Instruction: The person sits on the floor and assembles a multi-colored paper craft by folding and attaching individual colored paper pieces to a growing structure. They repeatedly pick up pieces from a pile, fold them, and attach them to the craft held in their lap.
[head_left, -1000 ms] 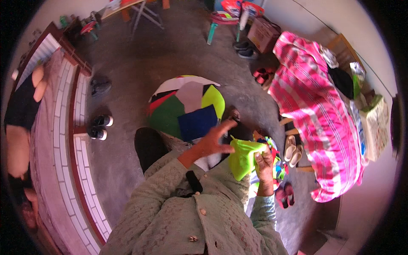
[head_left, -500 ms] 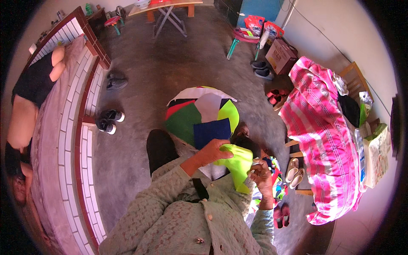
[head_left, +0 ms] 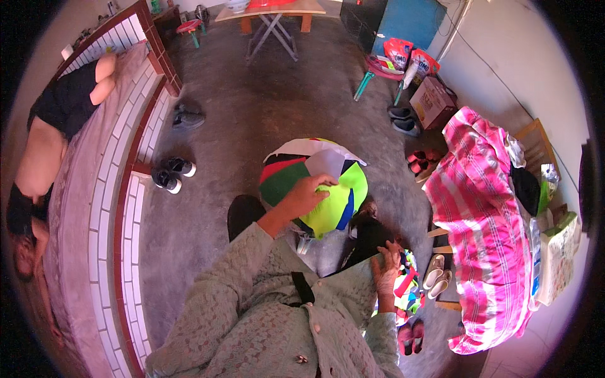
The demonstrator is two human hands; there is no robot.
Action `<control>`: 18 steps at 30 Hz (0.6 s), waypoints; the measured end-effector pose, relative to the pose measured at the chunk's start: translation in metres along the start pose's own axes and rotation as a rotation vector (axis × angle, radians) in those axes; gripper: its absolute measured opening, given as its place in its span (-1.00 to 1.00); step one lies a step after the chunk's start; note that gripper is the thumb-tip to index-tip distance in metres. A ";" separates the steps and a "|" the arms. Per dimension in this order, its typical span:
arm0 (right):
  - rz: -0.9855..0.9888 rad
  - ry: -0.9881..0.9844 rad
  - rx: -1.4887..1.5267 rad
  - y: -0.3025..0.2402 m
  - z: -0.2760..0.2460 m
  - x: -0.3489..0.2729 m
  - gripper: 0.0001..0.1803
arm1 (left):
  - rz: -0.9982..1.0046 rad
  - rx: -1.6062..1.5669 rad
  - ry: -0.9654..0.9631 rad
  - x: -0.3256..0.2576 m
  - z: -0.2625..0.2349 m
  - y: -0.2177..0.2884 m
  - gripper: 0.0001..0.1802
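A round stool-like mound [head_left: 283, 189] stands before me, covered with cloth pieces in green, red, grey, white and blue. Over its near right side lies a neon yellow cloth piece [head_left: 324, 216], with a strip of blue showing at its right. My left hand [head_left: 305, 195] is on this cloth, fingertips closed at its upper edge. My right hand [head_left: 386, 264] holds nothing; its fingers are stretched out beside my dark-clothed knee. A heap of bright cloth scraps [head_left: 408, 290] sits just right of that hand, partly hidden by it.
At right, a pink checked cloth [head_left: 482, 220] covers furniture, with beige shoes [head_left: 436, 277] and dark red shoes [head_left: 411, 337] near it. Black sneakers [head_left: 173, 174] stand left, by a tiled bed platform [head_left: 107, 208] where a person [head_left: 47, 145] lies. A folding table [head_left: 272, 11] stands far ahead.
The neon yellow cloth, held up between both hands before, now lies on the mound over the dark blue piece. My right hand has let go and lowered. The view has shifted slightly.
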State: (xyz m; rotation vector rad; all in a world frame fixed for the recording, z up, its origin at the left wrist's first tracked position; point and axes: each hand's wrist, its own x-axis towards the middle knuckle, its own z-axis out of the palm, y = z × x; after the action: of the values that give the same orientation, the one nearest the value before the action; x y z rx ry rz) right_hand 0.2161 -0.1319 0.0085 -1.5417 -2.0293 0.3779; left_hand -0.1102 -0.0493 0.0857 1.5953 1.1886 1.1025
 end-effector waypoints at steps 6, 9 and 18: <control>-0.031 0.059 -0.006 -0.001 0.010 -0.004 -0.62 | 0.058 0.139 -0.003 0.031 -0.069 0.001 -0.66; -0.034 0.067 -0.006 -0.001 0.010 -0.004 -0.63 | -0.118 0.175 0.029 0.041 -0.099 -0.006 -0.65; 0.010 0.038 0.013 -0.009 0.007 0.000 -0.61 | -0.016 0.299 -0.041 0.074 -0.141 -0.066 -0.63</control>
State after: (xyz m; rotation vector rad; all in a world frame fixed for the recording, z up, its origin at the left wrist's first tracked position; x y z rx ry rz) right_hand 0.2045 -0.1336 0.0077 -1.5407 -1.9874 0.3621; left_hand -0.2487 0.0520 0.0711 1.8199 1.3855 0.9086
